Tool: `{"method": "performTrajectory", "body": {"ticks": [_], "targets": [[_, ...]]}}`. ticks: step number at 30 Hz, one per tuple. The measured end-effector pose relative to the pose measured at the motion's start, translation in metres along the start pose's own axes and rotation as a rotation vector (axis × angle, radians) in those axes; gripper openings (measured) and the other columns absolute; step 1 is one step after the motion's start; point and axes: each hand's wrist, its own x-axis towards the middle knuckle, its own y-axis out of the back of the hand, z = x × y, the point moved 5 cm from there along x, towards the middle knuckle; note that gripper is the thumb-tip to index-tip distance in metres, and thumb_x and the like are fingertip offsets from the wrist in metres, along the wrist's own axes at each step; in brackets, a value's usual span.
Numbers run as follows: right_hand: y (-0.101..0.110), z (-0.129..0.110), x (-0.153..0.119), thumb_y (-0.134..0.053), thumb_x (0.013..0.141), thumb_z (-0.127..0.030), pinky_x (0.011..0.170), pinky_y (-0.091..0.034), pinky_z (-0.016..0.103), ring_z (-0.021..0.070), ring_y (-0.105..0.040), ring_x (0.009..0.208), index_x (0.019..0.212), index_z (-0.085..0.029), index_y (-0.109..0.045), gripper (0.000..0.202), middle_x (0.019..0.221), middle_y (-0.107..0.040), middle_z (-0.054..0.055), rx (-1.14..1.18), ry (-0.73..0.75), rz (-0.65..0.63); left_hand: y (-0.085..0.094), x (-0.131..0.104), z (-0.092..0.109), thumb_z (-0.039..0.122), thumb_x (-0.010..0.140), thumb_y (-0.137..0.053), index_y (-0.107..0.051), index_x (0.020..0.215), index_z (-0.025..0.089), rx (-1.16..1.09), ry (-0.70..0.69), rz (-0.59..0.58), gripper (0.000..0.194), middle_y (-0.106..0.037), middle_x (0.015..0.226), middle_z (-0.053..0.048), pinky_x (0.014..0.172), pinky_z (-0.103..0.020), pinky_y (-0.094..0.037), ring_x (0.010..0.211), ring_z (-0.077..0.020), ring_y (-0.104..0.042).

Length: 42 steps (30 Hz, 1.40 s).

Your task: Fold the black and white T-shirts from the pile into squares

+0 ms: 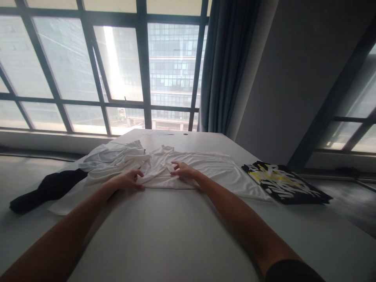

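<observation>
A thin white garment (211, 166) lies spread across the table, its collar towards the far side and wrinkles around its left part. At its near left edge is my left hand (129, 181), fingers apart and curved over the cloth. My right hand (183, 171) is over the middle of the garment, thumb and fingers parted beside a raised fold. Neither hand is closed on the cloth. A heap of white clothes (113, 156) lies just beyond and left of my left hand.
The white table (164, 235) reaches towards the windows. A black garment (55, 188) hangs together with the heap at the left edge. At the right lies a folded black garment (283, 182) with white and yellow print. A blue curtain (226, 66) hangs behind.
</observation>
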Motion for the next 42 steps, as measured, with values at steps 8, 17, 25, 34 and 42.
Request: {"method": "performTrajectory", "body": {"ticks": [8,17,25,34,42], "targets": [[0.001,0.002,0.002,-0.081,0.073,-0.019,0.075,-0.051,0.022,0.0171,-0.069,0.088,0.137,-0.011,-0.057,0.069,0.104,-0.073,0.009,-0.142,-0.033,0.124,0.014,-0.002,-0.005,0.025,0.061,-0.058,-0.073,0.082,0.020,0.124,-0.019,0.066,0.026,-0.073,0.080,-0.006,0.076,-0.032,-0.046,0.081,-0.0252,-0.066],[0.004,0.010,-0.002,-0.081,0.073,-0.017,0.067,-0.050,0.020,0.0165,-0.069,0.083,0.128,-0.013,-0.063,0.058,0.099,-0.074,0.008,-0.088,-0.075,0.035,0.027,-0.004,0.002,0.034,0.063,-0.048,-0.063,0.066,0.020,-0.049,-0.062,0.094,0.021,-0.065,0.064,-0.001,0.065,-0.030,-0.044,0.068,-0.0217,-0.059],[0.006,-0.003,-0.001,-0.079,0.078,-0.036,0.073,-0.050,0.023,0.0185,-0.069,0.083,0.125,-0.012,-0.065,0.055,0.095,-0.075,0.008,-0.220,-0.017,0.138,0.010,-0.011,0.012,0.072,0.071,-0.058,-0.068,0.064,0.021,0.034,-0.009,0.003,0.053,-0.068,0.060,-0.003,0.058,-0.028,-0.040,0.057,-0.0192,-0.059],[0.004,-0.009,0.001,-0.068,0.079,-0.018,0.076,-0.049,0.024,0.0171,-0.067,0.084,0.096,-0.016,-0.076,0.019,0.093,-0.076,0.006,-0.266,0.119,0.221,-0.003,0.006,0.023,0.055,0.073,-0.052,-0.069,0.069,0.019,-0.073,-0.046,0.282,0.040,-0.068,0.063,-0.003,0.061,-0.029,-0.042,0.064,-0.0204,-0.060],[0.005,0.008,0.004,-0.069,0.072,-0.011,0.074,-0.048,0.023,0.0167,-0.067,0.084,0.119,-0.013,-0.065,0.047,0.093,-0.074,0.005,-0.233,0.030,0.224,-0.004,0.007,-0.013,0.054,0.055,-0.070,-0.063,0.061,0.018,-0.162,0.151,0.017,0.037,-0.056,0.050,0.000,0.052,-0.028,-0.037,0.052,-0.0175,-0.053]]}}
